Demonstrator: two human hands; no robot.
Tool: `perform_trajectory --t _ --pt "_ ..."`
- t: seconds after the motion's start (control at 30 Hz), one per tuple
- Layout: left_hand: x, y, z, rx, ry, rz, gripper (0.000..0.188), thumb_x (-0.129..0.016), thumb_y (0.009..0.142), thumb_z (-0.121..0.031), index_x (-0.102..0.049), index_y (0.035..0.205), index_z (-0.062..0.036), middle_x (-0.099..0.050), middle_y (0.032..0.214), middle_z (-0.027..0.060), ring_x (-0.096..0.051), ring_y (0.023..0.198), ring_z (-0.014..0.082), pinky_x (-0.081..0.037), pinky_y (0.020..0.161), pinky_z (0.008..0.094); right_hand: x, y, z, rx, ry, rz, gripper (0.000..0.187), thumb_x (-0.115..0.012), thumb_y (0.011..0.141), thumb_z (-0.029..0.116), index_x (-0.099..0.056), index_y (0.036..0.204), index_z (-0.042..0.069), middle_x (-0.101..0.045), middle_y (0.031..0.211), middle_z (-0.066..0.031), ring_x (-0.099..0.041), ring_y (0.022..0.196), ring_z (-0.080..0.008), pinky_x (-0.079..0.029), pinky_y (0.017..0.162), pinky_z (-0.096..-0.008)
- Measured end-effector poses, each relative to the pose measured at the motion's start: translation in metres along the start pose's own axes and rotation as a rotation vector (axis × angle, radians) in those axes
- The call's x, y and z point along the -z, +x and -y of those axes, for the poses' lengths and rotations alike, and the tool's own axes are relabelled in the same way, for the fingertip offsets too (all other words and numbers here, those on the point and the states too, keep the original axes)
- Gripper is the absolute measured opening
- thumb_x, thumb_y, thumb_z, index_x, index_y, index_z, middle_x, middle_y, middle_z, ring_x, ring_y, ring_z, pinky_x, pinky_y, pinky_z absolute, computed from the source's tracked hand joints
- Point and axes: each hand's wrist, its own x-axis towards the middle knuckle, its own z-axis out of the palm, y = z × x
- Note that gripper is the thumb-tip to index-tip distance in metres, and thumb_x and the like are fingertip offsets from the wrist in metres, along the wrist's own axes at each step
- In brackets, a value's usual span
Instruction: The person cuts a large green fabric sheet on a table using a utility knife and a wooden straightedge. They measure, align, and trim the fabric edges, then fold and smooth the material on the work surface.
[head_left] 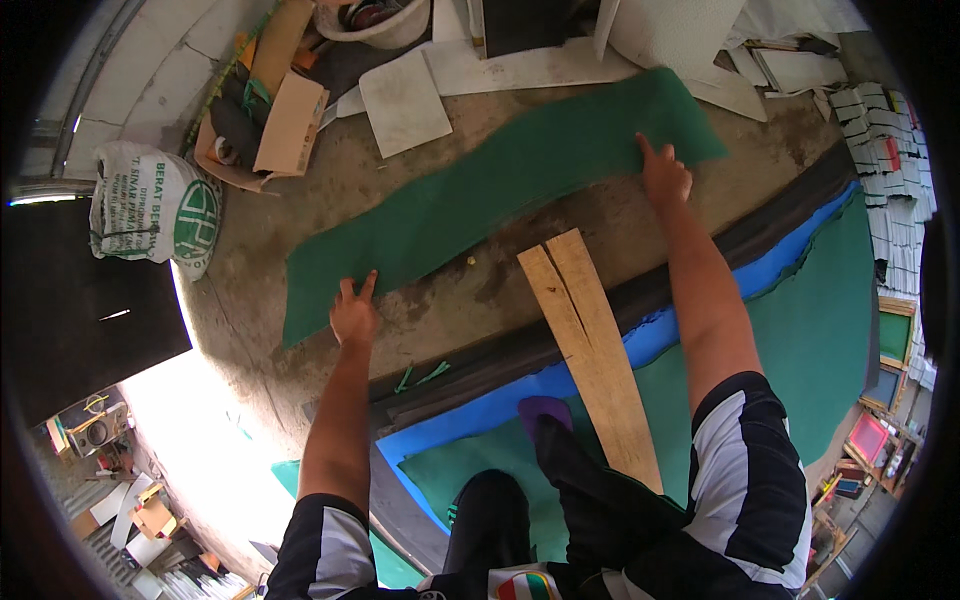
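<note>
A long strip of dark green sheet material (490, 180) lies crosswise on the floor with wavy edges. At its near left edge is my left hand (354, 315), with two digits spread apart over the sheet. My right hand (667, 177) is over the near edge towards the strip's right end. One digit is stretched out on the green surface, while the other fingers bend. Neither hand visibly pinches the sheet, though whether fingertips press on it is hard to see. A split wooden plank (600, 370) lies between my forearms, its far end short of the strip.
Layered black, blue (650, 335) and green sheets (810, 330) lie beneath the plank and around my legs. A cardboard box (290, 125), a white sack (155, 205) and pale offcuts (405, 100) stand beyond. Stacked white pieces (880, 170) line the right side.
</note>
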Motion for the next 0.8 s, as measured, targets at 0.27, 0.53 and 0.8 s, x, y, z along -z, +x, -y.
perform_trajectory --t 0.27,0.53,0.8 --pt "0.008 0.004 0.001 0.084 0.010 0.107 0.070 -0.064 0.087 -0.002 -0.054 0.147 -0.0372 -0.054 0.133 0.0096 -0.070 0.080 0.0326 -0.061 0.068 0.0440 -0.030 -0.002 0.012 -0.068 0.327 -0.053 0.078 -0.054 0.095 -0.005 -0.037 0.156 0.040 -0.043 0.140 -0.0198 -0.065 0.113 -0.0406 -0.055 0.097 -0.0532" --pt "0.024 0.038 -0.005 0.161 -0.061 -0.048 0.079 -0.062 0.088 0.003 -0.045 0.153 -0.0378 -0.046 0.145 0.0146 -0.069 0.098 0.0353 -0.062 0.074 0.0444 -0.038 0.019 0.013 0.018 0.139 -0.087 0.072 -0.057 0.098 0.011 -0.032 0.159 0.038 -0.039 0.151 -0.0199 -0.044 0.138 -0.0411 -0.044 0.110 -0.0520" --pt "-0.007 0.025 -0.017 0.259 -0.040 0.396 0.086 -0.062 0.091 0.000 -0.029 0.160 -0.0384 -0.034 0.157 0.0174 -0.063 0.119 0.0386 -0.061 0.088 0.0464 -0.054 -0.005 0.013 0.235 -0.156 0.103 0.069 -0.059 0.100 0.040 -0.029 0.162 0.028 -0.024 0.167 -0.0192 -0.017 0.156 -0.0404 -0.023 0.123 -0.0549"
